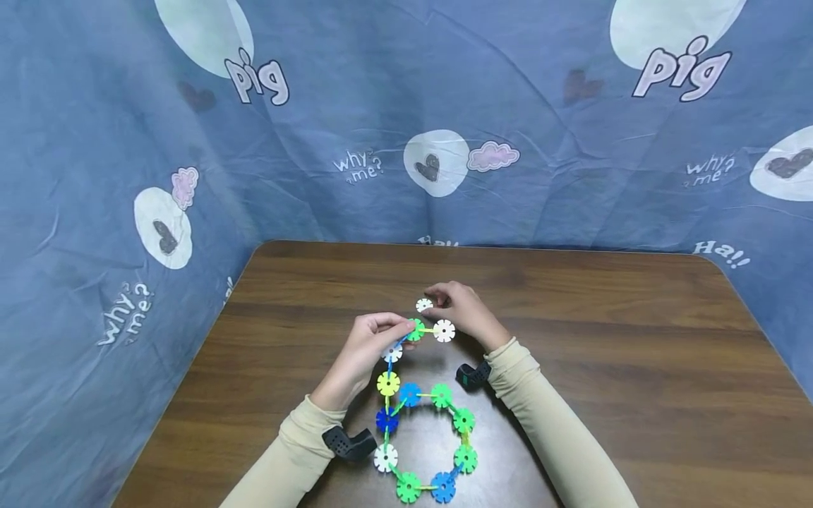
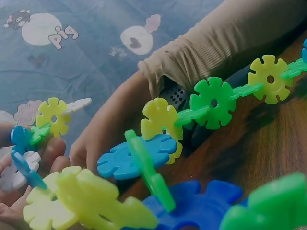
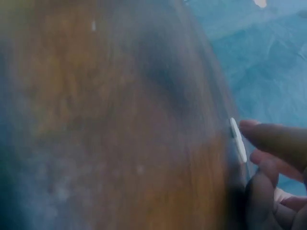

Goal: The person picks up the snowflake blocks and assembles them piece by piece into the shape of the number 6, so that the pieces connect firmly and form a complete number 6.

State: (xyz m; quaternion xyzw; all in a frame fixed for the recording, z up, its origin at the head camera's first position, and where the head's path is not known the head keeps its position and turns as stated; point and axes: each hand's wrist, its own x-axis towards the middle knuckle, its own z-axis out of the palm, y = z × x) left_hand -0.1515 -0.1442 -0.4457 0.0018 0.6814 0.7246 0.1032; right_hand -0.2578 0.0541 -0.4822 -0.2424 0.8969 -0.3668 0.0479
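In the head view my left hand [image 1: 363, 353] pinches a green snowflake disc [image 1: 416, 329] near the upper end of a chain of interlocking plastic discs. A white disc [image 1: 444, 331] forms that end, just right of the green one. Below my left fingers hang another white disc [image 1: 393, 352] and a yellow disc [image 1: 388, 384], leading down to a dark blue disc [image 1: 387, 420]. My right hand [image 1: 465, 310] holds a separate white disc [image 1: 424, 305] at its fingertips, above the chain's end. Seen edge-on, this white disc [image 3: 238, 140] shows in the right wrist view.
The chain's lower part closes into a ring of green, blue and white discs, including a green disc [image 1: 466, 458] at its right. Underneath is a brown wooden table [image 1: 622, 353]. A blue printed cloth [image 1: 356, 85] hangs behind it. Black bands [image 1: 349, 444] are at both wrists.
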